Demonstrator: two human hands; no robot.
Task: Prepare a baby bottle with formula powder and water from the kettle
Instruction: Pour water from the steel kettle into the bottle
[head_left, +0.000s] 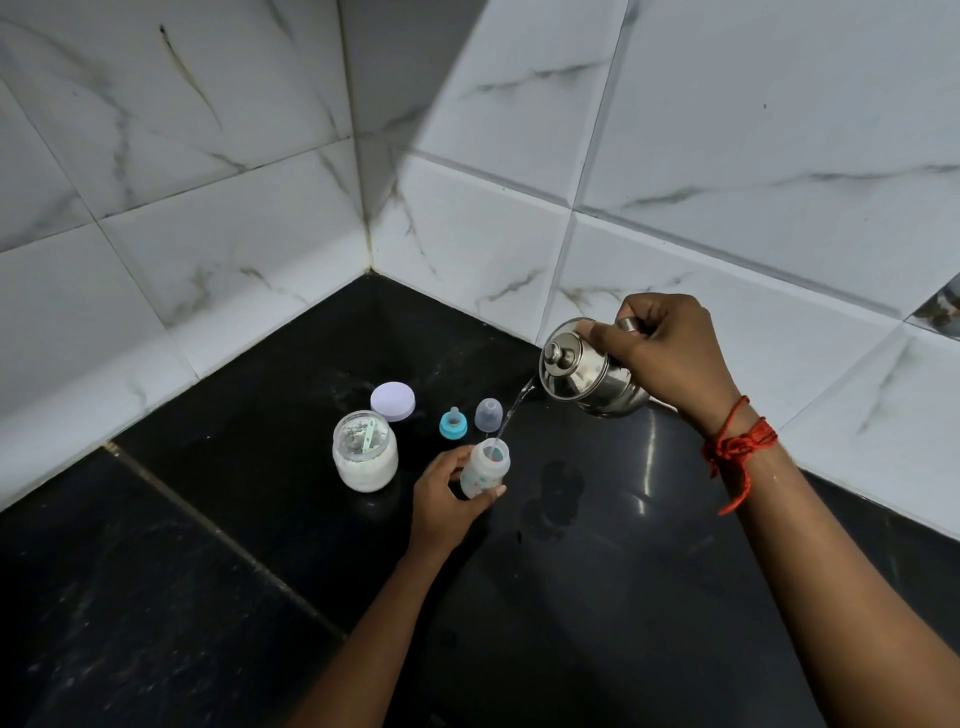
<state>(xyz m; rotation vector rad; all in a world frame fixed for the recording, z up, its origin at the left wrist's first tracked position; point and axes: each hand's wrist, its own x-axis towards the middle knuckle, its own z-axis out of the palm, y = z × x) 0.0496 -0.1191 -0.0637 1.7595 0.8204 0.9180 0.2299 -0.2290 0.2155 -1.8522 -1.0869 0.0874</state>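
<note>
A small baby bottle with coloured print stands open on the black counter, and my left hand grips its lower body. Above and to the right, my right hand holds a steel kettle by its handle, tilted to the left. A thin stream of water runs from the spout into the bottle's mouth. An open jar of white formula powder with a pale green scoop inside stands left of the bottle. The teal teat ring and the clear cap sit behind the bottle.
The jar's lilac lid lies behind the jar. The black counter runs into a corner of white marble-look wall tiles. A wet patch lies right of the bottle. A red thread is tied round my right wrist.
</note>
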